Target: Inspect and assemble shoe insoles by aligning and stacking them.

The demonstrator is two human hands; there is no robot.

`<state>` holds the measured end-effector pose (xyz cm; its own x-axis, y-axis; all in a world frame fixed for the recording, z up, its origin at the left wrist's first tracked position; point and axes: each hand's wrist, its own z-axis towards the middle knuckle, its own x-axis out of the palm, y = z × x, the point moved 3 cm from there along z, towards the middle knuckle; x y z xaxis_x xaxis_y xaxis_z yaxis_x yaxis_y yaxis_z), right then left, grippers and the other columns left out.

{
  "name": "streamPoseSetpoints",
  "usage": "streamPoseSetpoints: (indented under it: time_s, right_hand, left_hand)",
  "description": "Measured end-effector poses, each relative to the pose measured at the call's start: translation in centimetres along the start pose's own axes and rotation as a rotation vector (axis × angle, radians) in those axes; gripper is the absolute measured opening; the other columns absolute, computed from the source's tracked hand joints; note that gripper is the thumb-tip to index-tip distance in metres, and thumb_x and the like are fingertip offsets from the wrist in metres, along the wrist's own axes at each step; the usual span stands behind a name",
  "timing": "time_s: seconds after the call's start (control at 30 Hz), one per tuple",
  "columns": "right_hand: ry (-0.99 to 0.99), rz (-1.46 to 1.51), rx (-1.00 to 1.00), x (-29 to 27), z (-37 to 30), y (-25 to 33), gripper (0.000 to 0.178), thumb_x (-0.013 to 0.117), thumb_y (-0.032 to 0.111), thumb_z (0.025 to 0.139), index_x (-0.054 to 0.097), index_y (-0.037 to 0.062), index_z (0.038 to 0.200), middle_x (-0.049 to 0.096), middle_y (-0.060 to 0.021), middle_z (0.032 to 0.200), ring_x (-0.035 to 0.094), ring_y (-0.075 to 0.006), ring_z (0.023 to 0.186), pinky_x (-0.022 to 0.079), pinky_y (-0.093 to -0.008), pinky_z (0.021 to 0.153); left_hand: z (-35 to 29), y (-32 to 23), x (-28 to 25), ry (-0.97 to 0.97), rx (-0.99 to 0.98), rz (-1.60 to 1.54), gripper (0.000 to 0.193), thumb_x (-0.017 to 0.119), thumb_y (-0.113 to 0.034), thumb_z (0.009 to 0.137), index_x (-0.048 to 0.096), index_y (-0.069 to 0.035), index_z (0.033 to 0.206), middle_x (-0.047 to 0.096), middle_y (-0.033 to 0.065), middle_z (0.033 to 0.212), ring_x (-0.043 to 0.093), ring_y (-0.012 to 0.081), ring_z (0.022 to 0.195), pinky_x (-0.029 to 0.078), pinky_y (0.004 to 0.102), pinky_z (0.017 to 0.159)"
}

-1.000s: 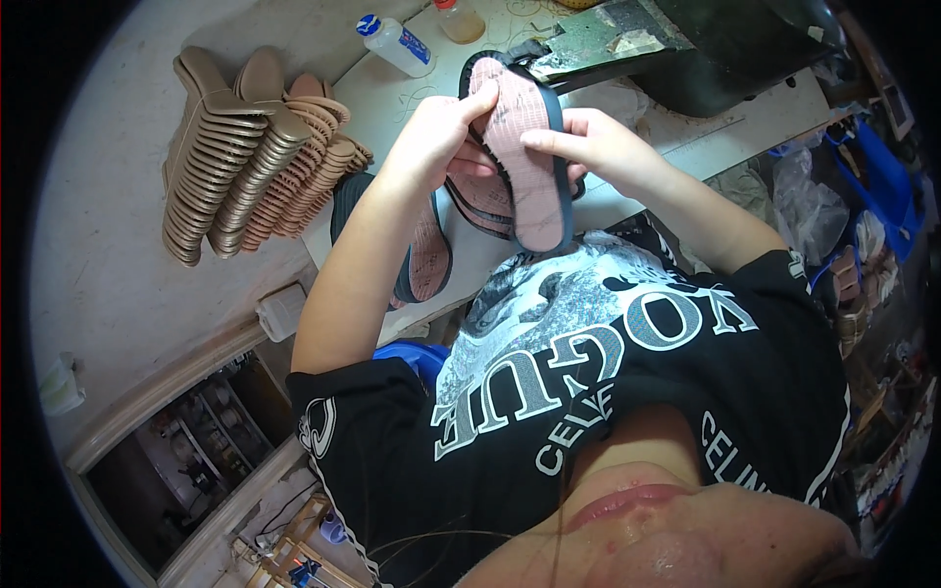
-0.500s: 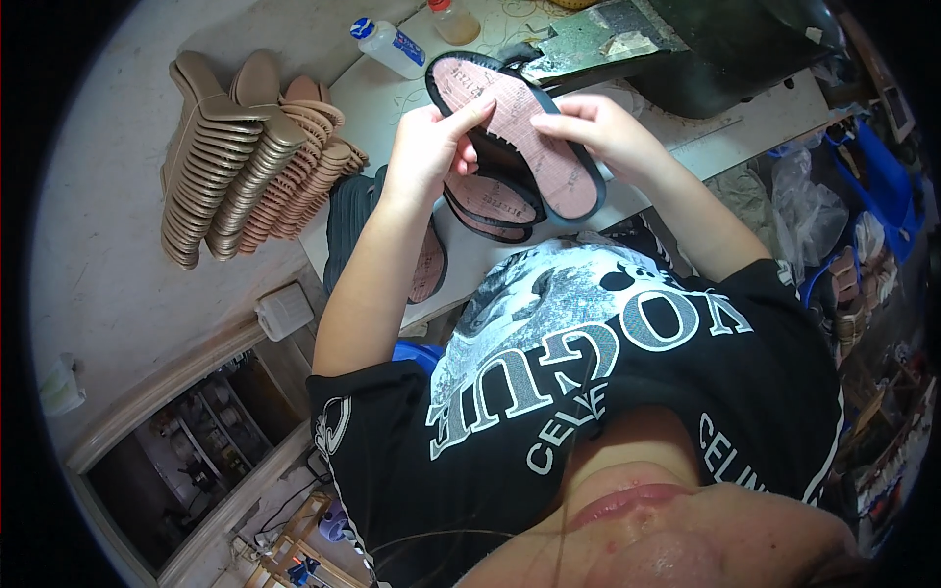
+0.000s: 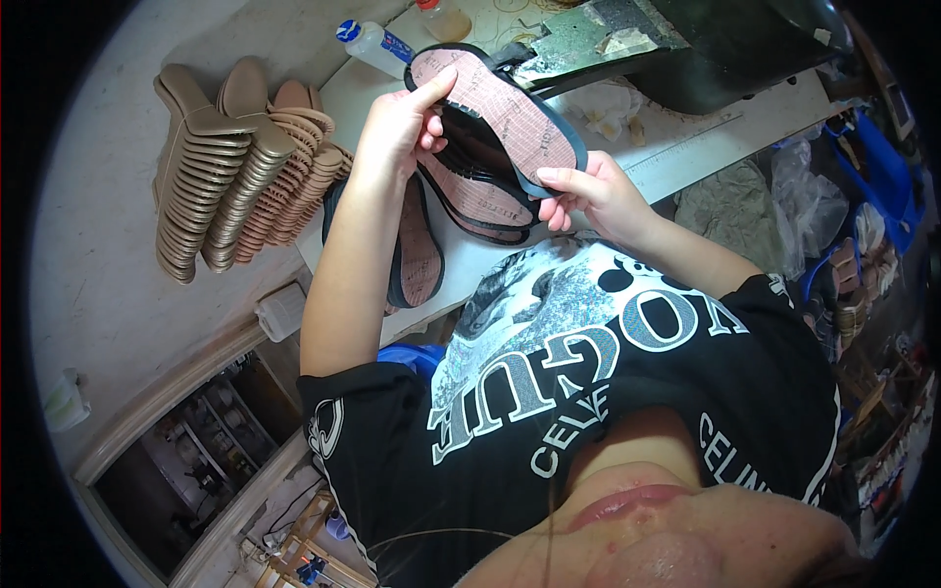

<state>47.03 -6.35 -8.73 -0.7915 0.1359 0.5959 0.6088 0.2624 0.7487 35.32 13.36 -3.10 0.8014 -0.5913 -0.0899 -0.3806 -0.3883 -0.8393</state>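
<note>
Between my two hands is an insole (image 3: 510, 113) with a pink, lined underside facing up and a black edge. My left hand (image 3: 397, 127) grips it by its far left side, thumb on the pink face. At the near right end my right hand (image 3: 596, 191) pinches it, thumb on top and fingers curled below. Close beneath it, similar pink-and-black insoles (image 3: 480, 201) lie overlapping on the white table (image 3: 676, 162). Another insole (image 3: 420, 260) rests by my left forearm, beside a dark stack.
Rows of bronze soles (image 3: 201, 186) and pinkish soles (image 3: 294, 176) are stacked at the left. A blue-capped bottle (image 3: 372, 44) and a red-capped bottle (image 3: 443, 20) stand at the back. A green-topped block (image 3: 598, 44) and a black curved piece (image 3: 740, 59) occupy the far right.
My right hand has shifted from the insole's right side down to its near end. The insole and my left hand have moved slightly left.
</note>
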Motion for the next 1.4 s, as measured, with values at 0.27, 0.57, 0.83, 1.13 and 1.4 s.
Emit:
streamPoseSetpoints:
  time_s: [0.27,0.57,0.83,1.13,1.4]
  right_hand:
    - [-0.076,0.092,-0.138,1.9,2.1,1.8,0.031,0.055,0.026,0.091,0.064,-0.0029,0.085,0.066,-0.0136,0.07,0.063,-0.0152,0.056,0.05,-0.0241,0.054]
    - [-0.176,0.121,-0.172,1.9,4.9,2.5,0.033,0.056,0.028,0.09,0.063,-0.0035,0.087,0.065,-0.0154,0.069,0.062,-0.0165,0.053,0.048,-0.0227,0.05]
    - [-0.214,0.019,-0.101,2.9,5.4,3.9,0.038,0.057,0.033,0.091,0.061,-0.0053,0.093,0.067,-0.0182,0.076,0.067,-0.019,0.062,0.053,-0.0232,0.056]
    - [-0.185,0.002,-0.012,2.6,5.6,5.0,0.046,0.056,0.038,0.092,0.06,-0.0071,0.099,0.066,-0.0213,0.085,0.069,-0.0227,0.07,0.057,-0.0262,0.06]
    - [-0.142,-0.039,0.005,2.4,5.6,5.8,0.043,0.054,0.037,0.092,0.06,-0.0046,0.097,0.066,-0.0198,0.084,0.069,-0.0213,0.068,0.058,-0.026,0.059]
  left_hand:
    - [2.4,-1.2,-2.3,0.028,-0.107,0.261,0.052,0.072,-0.054,0.072,0.057,-0.005,0.071,0.049,-0.0017,0.046,0.039,0.0064,0.036,0.036,0.0227,0.04]
    - [4.4,-6.4,-2.1,-0.112,0.913,1.062,0.052,0.064,-0.045,0.083,0.06,0.001,0.108,0.058,0.015,0.1,0.056,0.0226,0.1,0.044,0.0311,0.086]
    - [4.9,-5.6,-0.1,0.684,0.472,0.906,0.036,0.074,-0.031,0.078,0.057,-0.004,0.094,0.052,-0.0035,0.078,0.047,0.005,0.073,0.039,0.0214,0.063]
    - [2.5,-4.3,-0.8,0.466,0.505,0.915,0.04,0.068,-0.04,0.08,0.06,-0.003,0.094,0.057,0.0053,0.072,0.051,0.0144,0.066,0.042,0.029,0.06]
    - [0.4,-1.8,0.3,0.45,0.241,0.578,0.041,0.063,-0.036,0.087,0.061,0.004,0.09,0.06,0.0048,0.072,0.051,0.0091,0.066,0.043,0.0248,0.059]
